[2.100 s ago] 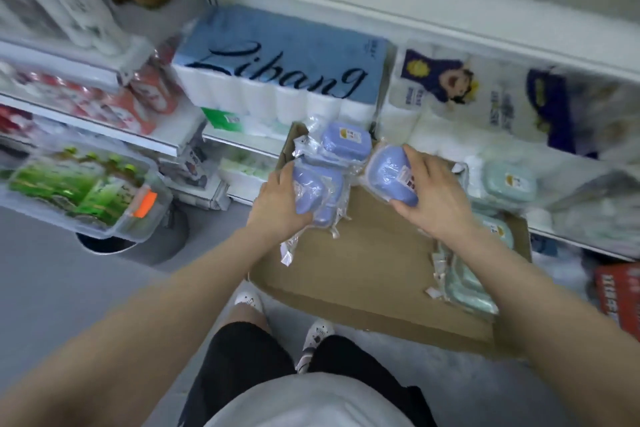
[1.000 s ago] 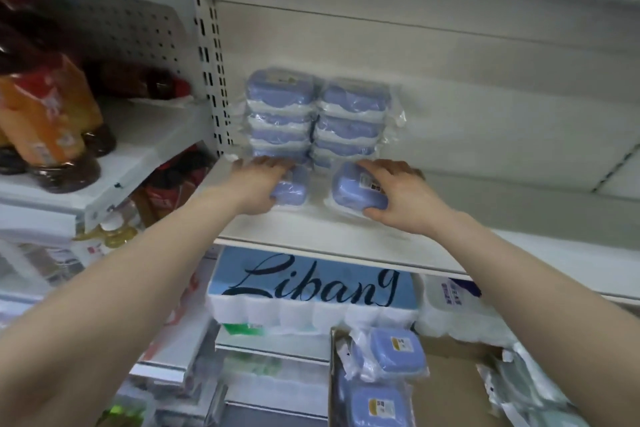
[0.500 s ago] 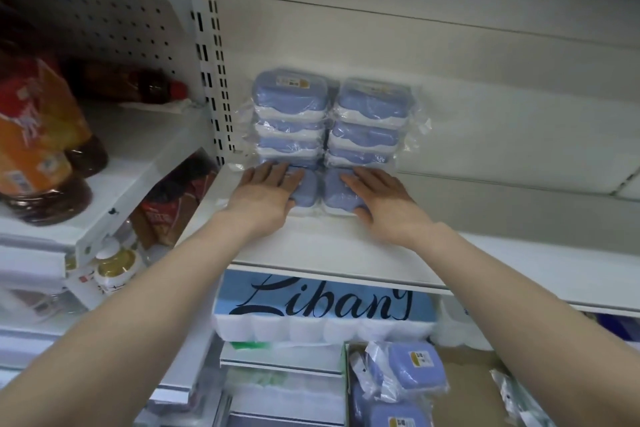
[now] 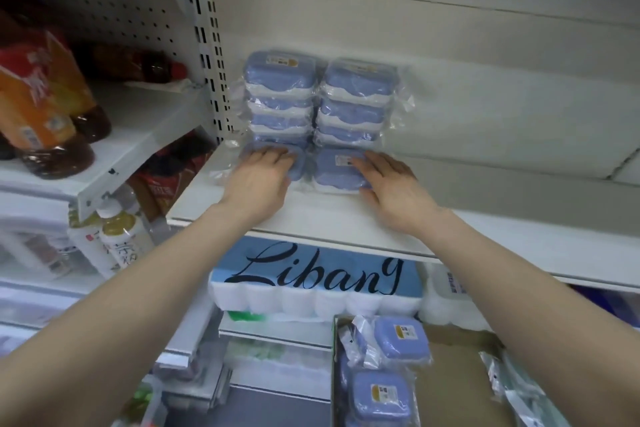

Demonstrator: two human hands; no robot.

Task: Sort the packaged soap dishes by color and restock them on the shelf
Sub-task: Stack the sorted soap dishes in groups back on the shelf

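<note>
On the white shelf [image 4: 311, 215], two stacks of blue packaged soap dishes [image 4: 318, 100] stand side by side against the back panel, the left stack just beside the slotted upright [image 4: 216, 55]. In front of each stack lies one more blue dish flat on the board. The left hand [image 4: 258, 180] rests on the left front dish [image 4: 298, 163] with fingers nearly straight, flat on its lid, gripping nothing. The right hand [image 4: 391, 184] lies on the right front dish [image 4: 337, 170], fingers extended over its top and thumb down at its near edge. Both dishes sit well back from the shelf's front lip, with a bare strip of board between wrists and edge. To the right of the stacks the shelf runs on bare along the wall. Below, a Libang tissue pack [image 4: 315, 282] fills the next level, and a cardboard box [image 4: 450, 381] holds further blue wrapped dishes [image 4: 398, 343].
</note>
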